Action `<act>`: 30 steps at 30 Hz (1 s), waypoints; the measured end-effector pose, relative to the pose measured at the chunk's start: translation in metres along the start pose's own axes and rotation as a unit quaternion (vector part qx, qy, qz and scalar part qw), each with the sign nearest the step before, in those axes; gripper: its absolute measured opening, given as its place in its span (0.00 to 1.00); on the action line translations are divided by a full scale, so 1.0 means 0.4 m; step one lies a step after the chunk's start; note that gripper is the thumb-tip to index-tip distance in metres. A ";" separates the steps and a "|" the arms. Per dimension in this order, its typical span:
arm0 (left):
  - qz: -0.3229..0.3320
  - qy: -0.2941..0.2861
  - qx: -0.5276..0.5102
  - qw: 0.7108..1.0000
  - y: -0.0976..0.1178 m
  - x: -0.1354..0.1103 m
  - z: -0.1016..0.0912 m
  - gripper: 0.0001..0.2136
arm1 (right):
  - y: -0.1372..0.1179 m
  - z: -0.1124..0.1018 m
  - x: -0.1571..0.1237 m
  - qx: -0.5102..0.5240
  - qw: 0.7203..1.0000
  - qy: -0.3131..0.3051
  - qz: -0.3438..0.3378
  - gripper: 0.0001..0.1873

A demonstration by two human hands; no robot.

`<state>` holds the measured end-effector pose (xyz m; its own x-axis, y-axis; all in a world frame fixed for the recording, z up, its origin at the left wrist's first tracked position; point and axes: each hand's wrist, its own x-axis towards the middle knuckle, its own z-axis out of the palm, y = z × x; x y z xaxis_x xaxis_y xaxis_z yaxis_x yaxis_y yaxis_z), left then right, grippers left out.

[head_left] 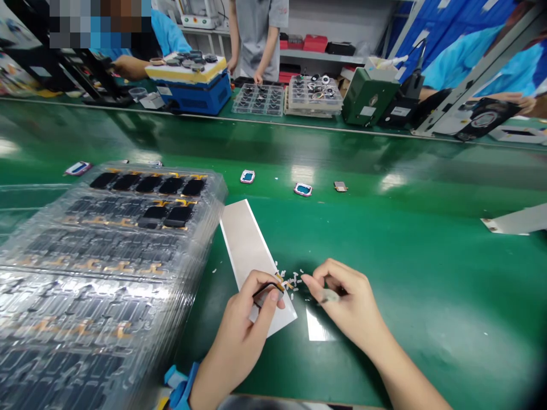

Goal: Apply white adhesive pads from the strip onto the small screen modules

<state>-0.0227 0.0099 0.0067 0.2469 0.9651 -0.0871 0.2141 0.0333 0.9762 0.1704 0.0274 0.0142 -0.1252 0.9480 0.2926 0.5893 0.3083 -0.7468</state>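
1. Work point: the left hand (pixel 239 322) and right hand (pixel 346 302) meet low in the view, at about 6 o'clock from the mat's centre. The left hand's fingers close narrowly around black tweezers (pixel 267 291), held pen-style, which suggests control at a small scale. Their tips reach a cluster of white and orange scraps (pixel 290 280); whether they grip one cannot be told.
2. The right hand's thumb and forefinger pinch a pale translucent strip (pixel 329 296), narrow and firm, just beside the scraps. The other fingers curl inward, apparently to steady the pinch.
3. The scraps lie at the edge of a white sheet (pixel 252 256), which runs toward 11 o'clock under the left hand. It probably serves as a clean, contrasting backing for small pieces. A clear film piece (pixel 317 327) lies on the green mat (pixel 427 285) at 5 o'clock.
4. At 9 o'clock, a stack of clear plastic trays (pixel 106 256) holds rows of black parts with orange flex tails, within easy reach.
5. Small framed modules (pixel 302 189) sit loose on the mat at 12 o'clock.
6. Beyond the mat, a co-worker in a grey shirt (pixel 256 34) stands by trays of components (pixel 314 97) and a blue fixture (pixel 188 85).
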 end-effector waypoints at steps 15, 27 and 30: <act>0.023 -0.007 -0.014 1.000 -0.011 0.003 0.003 0.06 | -0.026 0.030 -0.012 0.100 0.991 -0.023 -0.088 0.10; 0.017 -0.002 -0.014 1.000 -0.002 0.004 0.000 0.06 | -0.033 0.043 -0.015 0.009 0.994 0.055 -0.092 0.07; 0.002 -0.001 -0.064 0.998 0.001 0.001 -0.002 0.07 | -0.016 0.020 -0.002 0.032 0.999 0.013 -0.022 0.08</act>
<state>-0.0231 0.0104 0.0073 0.2497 0.9647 -0.0839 0.0901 0.0631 0.9939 0.1603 0.0252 0.0139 -0.1274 0.9315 0.3407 0.5314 0.3542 -0.7695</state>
